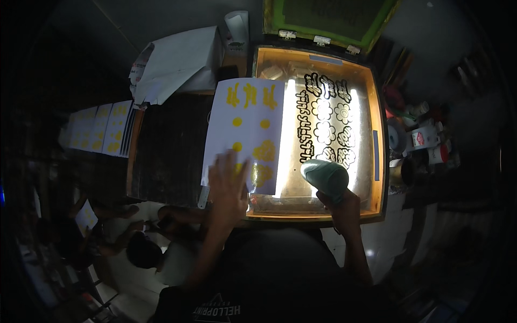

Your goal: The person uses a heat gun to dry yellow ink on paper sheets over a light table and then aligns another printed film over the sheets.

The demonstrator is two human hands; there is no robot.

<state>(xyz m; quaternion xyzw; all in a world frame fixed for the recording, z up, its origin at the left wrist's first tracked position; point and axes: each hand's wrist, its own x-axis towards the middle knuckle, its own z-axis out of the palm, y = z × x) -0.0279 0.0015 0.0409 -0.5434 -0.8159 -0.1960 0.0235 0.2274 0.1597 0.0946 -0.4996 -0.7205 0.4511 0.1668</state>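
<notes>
White paper with yellow printed shapes, a sheet lies just beyond and beneath the left hand, its long axis running away from the person and its far end tipped slightly to the right. Its right-hand part overlaps a glowing wooden-framed light box; the rest extends over the dark worktop to the left of that hand. The left hand is blurred, fingers spread and pointing away, gripping nothing visible; whether it touches the paper cannot be told. Its forearm rises from the lower edge, leaning right. The right hand is wrapped around the lower part of a green blower-shaped tool, which sits just beyond it, wide body lying crosswise with one end toward the sheet. That forearm slants up and left. Beyond the right hand, black flower and lettering designs show against the light.
</notes>
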